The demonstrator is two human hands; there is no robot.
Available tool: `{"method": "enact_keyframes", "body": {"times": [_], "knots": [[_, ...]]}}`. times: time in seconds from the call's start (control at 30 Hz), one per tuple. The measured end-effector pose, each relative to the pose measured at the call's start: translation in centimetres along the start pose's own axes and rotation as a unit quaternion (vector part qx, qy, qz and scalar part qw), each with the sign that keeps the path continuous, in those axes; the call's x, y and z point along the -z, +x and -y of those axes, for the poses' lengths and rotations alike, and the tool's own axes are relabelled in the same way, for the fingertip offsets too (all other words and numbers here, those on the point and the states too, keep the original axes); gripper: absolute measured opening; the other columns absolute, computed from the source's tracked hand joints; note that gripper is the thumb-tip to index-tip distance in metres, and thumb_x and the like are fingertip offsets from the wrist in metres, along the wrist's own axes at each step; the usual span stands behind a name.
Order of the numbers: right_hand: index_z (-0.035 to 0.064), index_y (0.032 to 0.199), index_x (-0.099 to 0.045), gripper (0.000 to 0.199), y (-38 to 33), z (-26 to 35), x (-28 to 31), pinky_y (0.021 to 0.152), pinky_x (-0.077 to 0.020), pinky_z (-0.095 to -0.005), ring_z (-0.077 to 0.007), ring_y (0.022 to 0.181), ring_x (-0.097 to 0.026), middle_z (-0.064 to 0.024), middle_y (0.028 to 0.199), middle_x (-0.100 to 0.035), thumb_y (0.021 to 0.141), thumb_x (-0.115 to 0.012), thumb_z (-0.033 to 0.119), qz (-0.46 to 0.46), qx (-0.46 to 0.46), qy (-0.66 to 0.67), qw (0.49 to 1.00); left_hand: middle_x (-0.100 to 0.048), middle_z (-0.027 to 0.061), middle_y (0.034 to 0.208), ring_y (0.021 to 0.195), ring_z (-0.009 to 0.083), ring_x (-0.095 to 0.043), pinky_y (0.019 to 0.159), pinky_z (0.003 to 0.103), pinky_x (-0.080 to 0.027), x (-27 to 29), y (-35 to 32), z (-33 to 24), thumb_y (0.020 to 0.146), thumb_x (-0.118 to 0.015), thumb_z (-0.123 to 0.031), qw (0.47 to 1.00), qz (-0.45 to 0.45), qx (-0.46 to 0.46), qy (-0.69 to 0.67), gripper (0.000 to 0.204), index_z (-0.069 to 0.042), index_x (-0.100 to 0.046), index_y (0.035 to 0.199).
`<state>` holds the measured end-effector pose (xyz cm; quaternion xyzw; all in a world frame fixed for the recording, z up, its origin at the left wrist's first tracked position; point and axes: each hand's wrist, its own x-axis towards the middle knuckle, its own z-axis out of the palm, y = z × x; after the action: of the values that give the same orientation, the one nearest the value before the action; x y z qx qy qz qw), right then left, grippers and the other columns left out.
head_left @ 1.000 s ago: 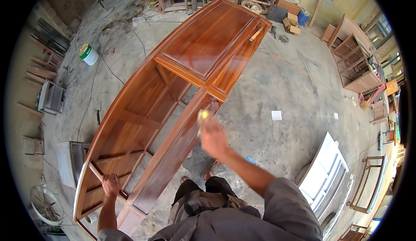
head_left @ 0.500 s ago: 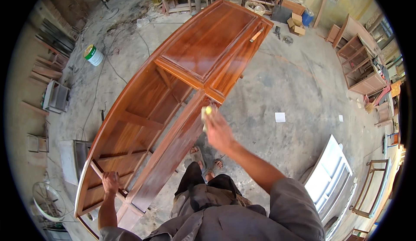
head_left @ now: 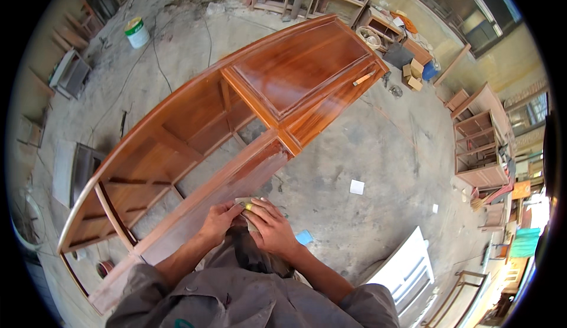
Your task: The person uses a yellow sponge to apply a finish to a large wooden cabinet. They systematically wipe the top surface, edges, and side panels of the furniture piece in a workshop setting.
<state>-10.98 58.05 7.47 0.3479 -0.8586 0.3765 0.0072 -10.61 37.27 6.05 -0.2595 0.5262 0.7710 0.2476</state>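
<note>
Close to my body, my two hands meet over a small tan pad (head_left: 241, 199), perhaps folded sandpaper. My left hand (head_left: 214, 226) pinches at its left side with thumb and fingers. Around its other side curl the fingers of my right hand (head_left: 270, 224), which has a yellow band, seemingly tape, on one finger. Part of the pad is hidden by the fingers. Just beyond lies a long wooden furniture piece (head_left: 307, 62) with a glossy red-brown panel. Its near rail (head_left: 207, 201) looks paler and dull, with a darker reddish patch toward the far end.
A tool with an orange handle (head_left: 363, 79) rests on the panel. Around the concrete floor stand a white bucket (head_left: 137, 35), a cardboard box (head_left: 412, 73), a wooden cabinet (head_left: 479, 142) and a white panel (head_left: 397, 269). A white paper square (head_left: 357, 187) lies right of the rail.
My left hand has let go of the frame's crossbar and come to the pad. My right hand has drawn back from the rail's far end toward my body. The view has shifted.
</note>
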Motion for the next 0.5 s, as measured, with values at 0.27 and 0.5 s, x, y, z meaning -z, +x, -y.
{"method": "enact_keyframes", "body": {"times": [0.27,0.5], "knots": [[-0.0040,0.119,-0.069,0.027,-1.4,-2.4,1.4,0.085,-0.0542,-0.0286,-0.0109,0.097,-0.068,-0.0080,0.105,-0.072,0.102,-0.075,0.016,-0.077,-0.389,0.397,0.828,-0.077,0.0027,0.107,0.096,0.0108,-0.067,0.087,0.028,-0.055,-1.4,1.1,0.5,0.108,-0.060,-0.008,0.952,0.056,-0.175,0.243,0.025,0.002,-0.073,0.127],[-0.0017,0.107,-0.072,0.013,0.3,-2.8,0.7,0.058,-0.0431,-0.0247,-0.0019,0.066,-0.050,0.0022,0.071,-0.061,0.102,-0.074,0.010,-0.134,-0.356,0.250,0.891,-0.073,0.0133,0.129,0.117,0.0177,-0.068,0.103,0.032,-0.053,-2.0,-1.0,-0.7,0.110,-0.056,-0.007,0.975,-0.004,-0.222,-0.027,0.033,0.007,-0.065,0.139]]}}
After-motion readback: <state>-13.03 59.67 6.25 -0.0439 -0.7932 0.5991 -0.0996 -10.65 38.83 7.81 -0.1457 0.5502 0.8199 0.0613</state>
